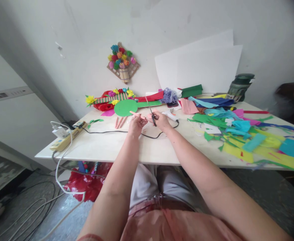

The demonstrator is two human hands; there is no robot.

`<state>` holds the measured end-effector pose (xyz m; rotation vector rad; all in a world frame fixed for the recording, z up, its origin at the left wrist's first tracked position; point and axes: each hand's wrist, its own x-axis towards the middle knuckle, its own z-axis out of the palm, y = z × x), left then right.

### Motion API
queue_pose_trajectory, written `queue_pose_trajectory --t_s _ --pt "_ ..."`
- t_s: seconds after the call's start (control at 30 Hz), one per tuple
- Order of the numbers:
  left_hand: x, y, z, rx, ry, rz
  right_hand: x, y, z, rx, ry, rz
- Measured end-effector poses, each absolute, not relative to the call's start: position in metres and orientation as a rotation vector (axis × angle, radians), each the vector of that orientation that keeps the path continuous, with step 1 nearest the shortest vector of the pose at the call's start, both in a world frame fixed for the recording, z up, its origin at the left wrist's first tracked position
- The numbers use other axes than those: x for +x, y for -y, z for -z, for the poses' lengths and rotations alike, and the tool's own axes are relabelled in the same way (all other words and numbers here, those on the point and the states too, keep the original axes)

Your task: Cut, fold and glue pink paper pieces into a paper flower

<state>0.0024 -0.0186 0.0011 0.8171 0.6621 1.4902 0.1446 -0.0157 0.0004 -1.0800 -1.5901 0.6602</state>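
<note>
My left hand (pixel 136 125) is closed on a pink paper strip (pixel 134 114) that pokes out past its fingers. Beside it, my right hand (pixel 161 121) grips a pair of scissors (pixel 152 113), blades pointing up and away from me. A bit of pink paper also shows near the right fingers; which hand touches it I cannot tell. Left of my hands lie several pink paper strips (pixel 120 122) on the white table (pixel 106 145). Behind them rests a green paper disc (pixel 125 107). A white glue gun (pixel 170 116) lies just beyond my right hand.
Coloured paper scraps (pixel 244 134) cover the table's right side. A power strip (pixel 68 138) sits at the left edge, and a black cord (pixel 106 132) crosses in front of my hands. Paper flowers (pixel 111 94), purple yarn (pixel 169 95) and a green bottle (pixel 240 87) stand toward the wall.
</note>
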Motion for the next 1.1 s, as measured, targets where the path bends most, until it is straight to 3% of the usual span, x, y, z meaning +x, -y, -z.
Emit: queue_pose_trajectory --t_s 0.33,0.8,1.1 --pt "0.004 0.017 0.006 1.201 -0.770 -1.317 0.146 0.024 -0.011 -0.851 1.269 -1.080" --pt "0.004 0.026 0.001 1.418 -0.819 -0.986 0.157 0.013 -0.013 -0.922 1.032 -0.931" --pt "0.003 0.024 -0.003 1.026 -0.636 -1.363 0.157 0.018 -0.016 -0.900 0.976 -0.992"
